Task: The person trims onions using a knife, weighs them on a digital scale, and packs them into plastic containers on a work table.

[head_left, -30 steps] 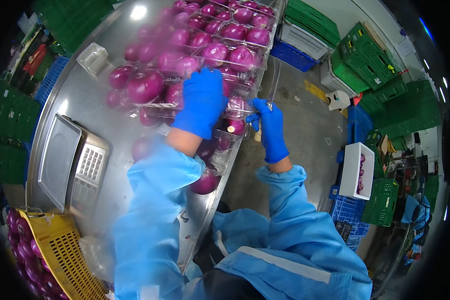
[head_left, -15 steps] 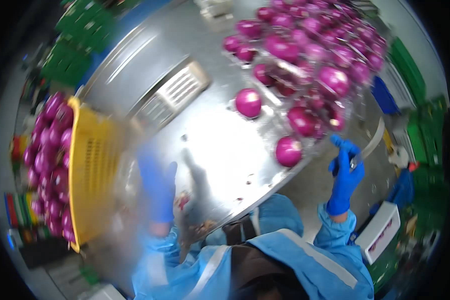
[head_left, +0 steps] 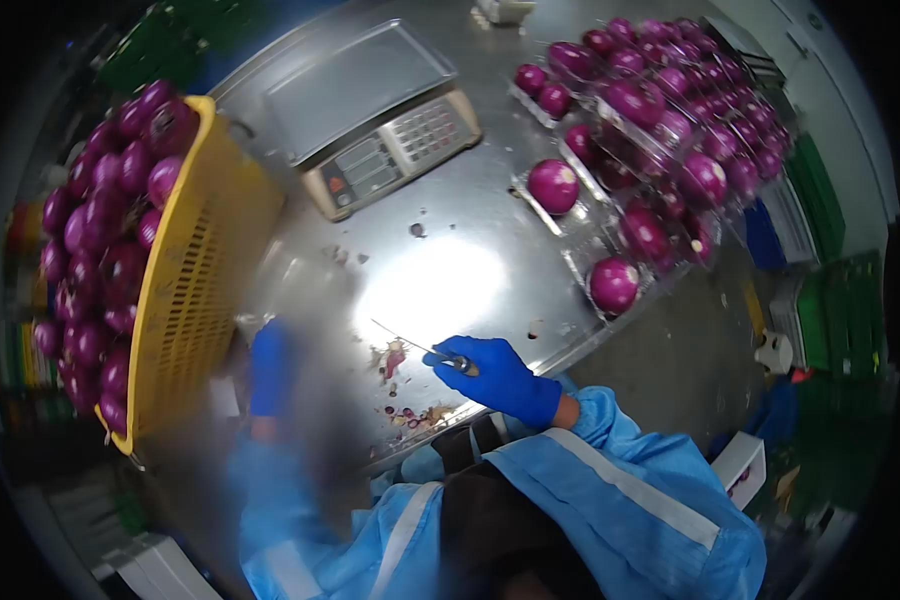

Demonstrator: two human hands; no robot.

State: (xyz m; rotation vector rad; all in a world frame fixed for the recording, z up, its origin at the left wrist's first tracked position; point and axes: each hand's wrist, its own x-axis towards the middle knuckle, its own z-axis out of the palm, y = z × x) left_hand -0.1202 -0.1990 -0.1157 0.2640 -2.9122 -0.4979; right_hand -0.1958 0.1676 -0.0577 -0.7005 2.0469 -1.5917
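In my right hand, gloved in blue, a knife is gripped by its handle. Its thin blade points up and left over the metal table. My left hand, also gloved, is beside the yellow basket, close to some clear plastic. A blurry patch covers part of this area, so I cannot make out its fingers or whether it touches the plastic. Onion scraps lie left of the blade. Peeled red onions sit in clear trays at the right.
A yellow basket heaped with red onions stands at the left. Behind the work area is a weighing scale. More trayed onions are piled at the back right. Green crates stand beyond the table's right side.
My right hand has swung left with the knife, from beyond the table edge to above the table. My left hand has shifted slightly left. The camera view has moved, showing more of the scale.
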